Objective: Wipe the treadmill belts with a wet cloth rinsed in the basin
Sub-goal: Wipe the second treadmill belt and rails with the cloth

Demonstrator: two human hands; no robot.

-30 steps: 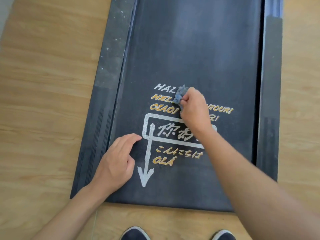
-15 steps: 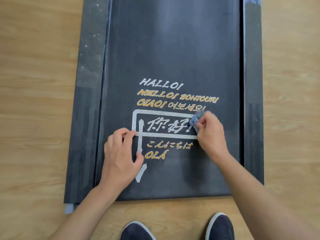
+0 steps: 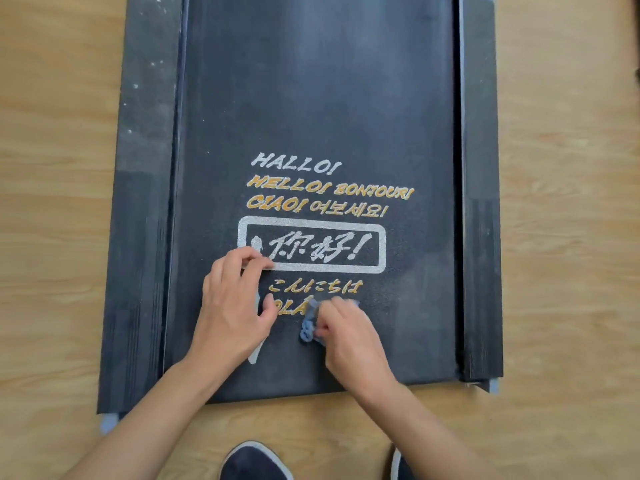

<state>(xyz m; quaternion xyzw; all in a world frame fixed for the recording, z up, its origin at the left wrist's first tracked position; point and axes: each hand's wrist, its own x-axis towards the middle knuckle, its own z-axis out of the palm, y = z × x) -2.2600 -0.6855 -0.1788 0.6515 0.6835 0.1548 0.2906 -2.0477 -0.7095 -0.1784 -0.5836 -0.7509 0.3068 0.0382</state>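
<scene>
From the head view, looking down, the treadmill belt (image 3: pixel 318 98) lies flat on the wooden floor (image 3: pixel 55 202), running away from the person between two dark side rails (image 3: pixel 145 168). The left rail is speckled with pale spots.

The cloth (image 3: pixel 307 329), a small blue-grey wad, sits on the belt close to its near end edge, roughly midway across. It lies just below the printed greetings (image 3: pixel 311 244) and covers the end of the word "OLÁ". The right hand (image 3: pixel 349 341) has it bunched up in curled fingers and thumb, and holds it down against the belt.

The left hand (image 3: pixel 233 313) is just beside it, toward the belt's left edge. It has nothing in it. Its fingers are loosely bent, with the tips resting on the belt at the lower left corner of the white printed frame.

Two dark shoes (image 3: pixel 254 462) stand on the floor just short of the belt's near end.
</scene>
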